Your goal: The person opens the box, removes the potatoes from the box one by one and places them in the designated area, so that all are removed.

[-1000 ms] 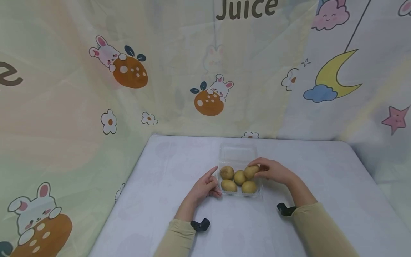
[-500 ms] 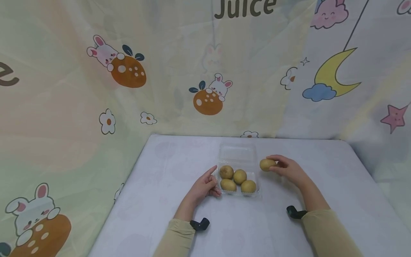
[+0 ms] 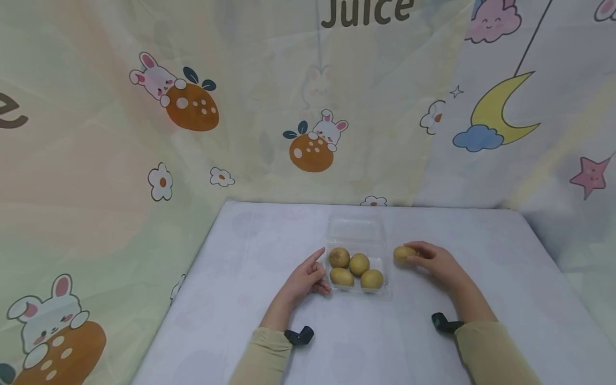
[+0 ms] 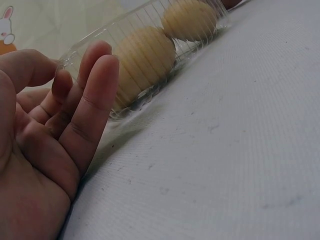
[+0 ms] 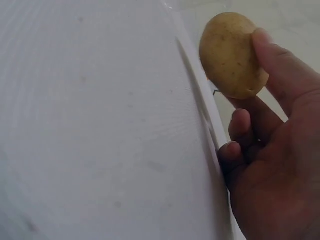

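My right hand (image 3: pixel 435 262) grips a yellow-brown potato (image 3: pixel 403 255) between thumb and fingers, just right of the clear plastic box. In the right wrist view, the thumb presses one side of the potato (image 5: pixel 231 55), and the lower fingers curl loosely. My left hand (image 3: pixel 305 280) rests at the box's left side, index finger stretched along the wall. Its other fingers (image 4: pixel 92 95) bend loosely beside the box wall in the left wrist view. Several more potatoes (image 3: pixel 359 264) lie inside the box (image 3: pixel 382 289), whose lid (image 3: pixel 356 230) lies open toward the back.
A white cloth covers the table (image 3: pixel 366 337). Behind it hangs a printed fabric backdrop (image 3: pixel 260 96) with rabbits, flowers and a moon. A black wrist camera (image 3: pixel 299 336) sits at the left sleeve and another black camera (image 3: pixel 445 323) at the right.
My right hand has lifted a potato out of the box's back right corner, carried it right, then lowered it beside the box. My left hand has stayed in place.
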A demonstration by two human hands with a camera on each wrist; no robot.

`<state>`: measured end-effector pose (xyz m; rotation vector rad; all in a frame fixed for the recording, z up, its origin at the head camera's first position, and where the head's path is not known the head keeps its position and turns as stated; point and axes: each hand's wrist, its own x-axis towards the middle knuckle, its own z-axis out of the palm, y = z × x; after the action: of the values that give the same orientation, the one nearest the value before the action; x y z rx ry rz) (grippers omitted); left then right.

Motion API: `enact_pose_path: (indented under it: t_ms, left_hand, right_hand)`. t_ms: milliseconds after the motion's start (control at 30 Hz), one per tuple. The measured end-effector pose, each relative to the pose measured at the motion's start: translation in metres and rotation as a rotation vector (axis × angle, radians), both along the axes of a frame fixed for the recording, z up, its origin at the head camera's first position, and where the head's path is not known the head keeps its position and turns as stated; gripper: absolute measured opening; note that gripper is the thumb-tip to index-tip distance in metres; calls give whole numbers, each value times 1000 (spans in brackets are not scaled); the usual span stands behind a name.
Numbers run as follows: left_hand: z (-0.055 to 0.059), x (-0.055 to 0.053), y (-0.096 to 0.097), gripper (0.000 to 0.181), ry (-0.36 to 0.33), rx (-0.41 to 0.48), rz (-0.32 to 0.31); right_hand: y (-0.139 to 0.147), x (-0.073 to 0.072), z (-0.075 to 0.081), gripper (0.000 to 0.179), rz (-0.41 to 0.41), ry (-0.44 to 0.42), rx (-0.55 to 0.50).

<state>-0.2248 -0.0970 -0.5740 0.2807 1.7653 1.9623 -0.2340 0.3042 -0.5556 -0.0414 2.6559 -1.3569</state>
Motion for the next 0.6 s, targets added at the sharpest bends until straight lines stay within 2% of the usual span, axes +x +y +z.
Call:
enact_pose_path:
  t_ms: [167, 367, 600]
  left_hand:
    - [0, 0, 1, 64, 10, 9, -11]
    - [-1, 0, 1, 64, 2, 7, -4]
    - [-1, 1, 1, 64, -1, 2, 7]
  right_hand:
    - [-1, 3, -3, 75, -13, -16, 47]
    - [-1, 4, -6, 70, -21, 16, 102]
    - [0, 4, -8, 66, 3, 35, 65]
